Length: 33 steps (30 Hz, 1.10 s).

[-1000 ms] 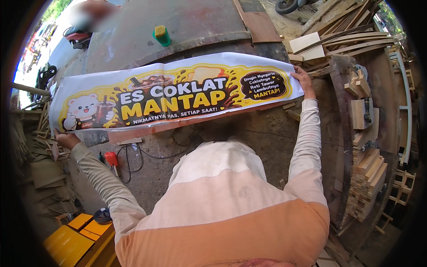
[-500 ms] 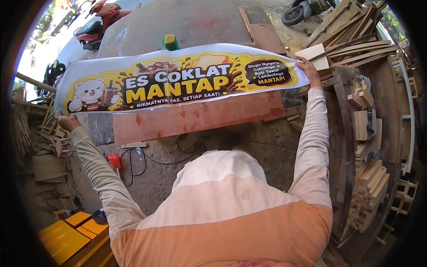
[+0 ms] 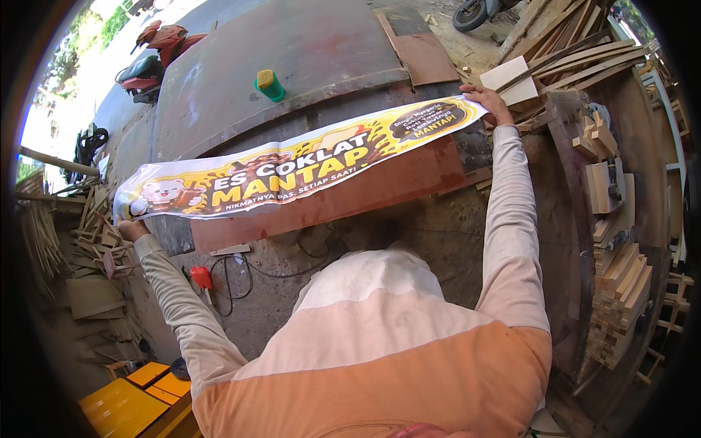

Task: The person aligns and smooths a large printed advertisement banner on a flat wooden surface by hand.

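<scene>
A long printed banner [image 3: 299, 169], yellow and white with a cartoon bear at its left end, stretches between my two hands. My left hand [image 3: 133, 230] is closed on its lower left corner. At the other end, my right hand [image 3: 488, 104] grips the upper right corner. The banner slants, its right end farther away than its left, and it ripples a little. Beneath it shows a reddish-brown board [image 3: 416, 179] on a dark table surface; whether the banner touches the board I cannot tell.
Farther back on the table [image 3: 219, 73] stands a green container [image 3: 269, 86] with a yellowish top. Wood strips [image 3: 584, 66] and stacked blocks [image 3: 621, 306] line the right. A red-handled tool [image 3: 200, 276] and a cable lie near my left arm. Yellow panels [image 3: 124, 401] sit lower left.
Both hands have brought the banner down and nearer to me over the board. It now slants more, and the green container shows whole beyond it.
</scene>
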Motion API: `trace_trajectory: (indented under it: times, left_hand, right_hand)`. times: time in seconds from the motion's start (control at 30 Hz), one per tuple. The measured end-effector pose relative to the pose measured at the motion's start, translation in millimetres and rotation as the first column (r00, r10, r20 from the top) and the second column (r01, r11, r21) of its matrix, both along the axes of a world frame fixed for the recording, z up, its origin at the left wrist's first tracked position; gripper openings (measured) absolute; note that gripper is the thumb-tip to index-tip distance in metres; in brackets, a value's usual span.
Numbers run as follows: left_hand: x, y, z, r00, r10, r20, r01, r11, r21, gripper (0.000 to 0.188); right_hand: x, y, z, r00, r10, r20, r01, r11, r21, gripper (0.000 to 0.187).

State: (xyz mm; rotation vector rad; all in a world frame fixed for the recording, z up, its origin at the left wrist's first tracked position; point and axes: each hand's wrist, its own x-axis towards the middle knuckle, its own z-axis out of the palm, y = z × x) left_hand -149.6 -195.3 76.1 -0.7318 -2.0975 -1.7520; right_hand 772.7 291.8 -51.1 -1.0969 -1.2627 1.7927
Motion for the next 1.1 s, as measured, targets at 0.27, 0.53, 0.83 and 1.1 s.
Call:
trace_trajectory:
  times: [0.27, 0.53, 0.83, 1.1]
  left_hand:
    - [-69.2, -35.2, 12.1, 0.724, 0.237, -0.648, -0.613, 0.652, -0.447, 0.038]
    - [-23.8, -5.8, -4.2, 0.81, 0.422, -0.406, -0.573, 0.427, -0.7, 0.035]
    - [-29.3, -34.7, -21.6, 0.857, 0.452, -0.248, -0.485, 0.544, -0.684, 0.034]
    - [-67.7, -40.0, -35.2, 0.959, -0.095, 0.267, 0.079, 0.994, 0.073, 0.035]
  right_hand:
    - [9.1, 46.9, -17.1, 0.999, 0.023, 0.041, -0.031, 0.975, 0.218, 0.028]
    - [3.0, 39.0, 4.3, 0.986, -0.146, 0.08, 0.137, 0.984, 0.116, 0.025]
    - [-3.1, -6.6, -16.8, 0.995, -0.004, 0.102, 0.004, 1.0, 0.005, 0.032]
    - [0.2, -13.8, -49.7, 0.996, 0.08, 0.043, -0.073, 0.988, -0.135, 0.043]
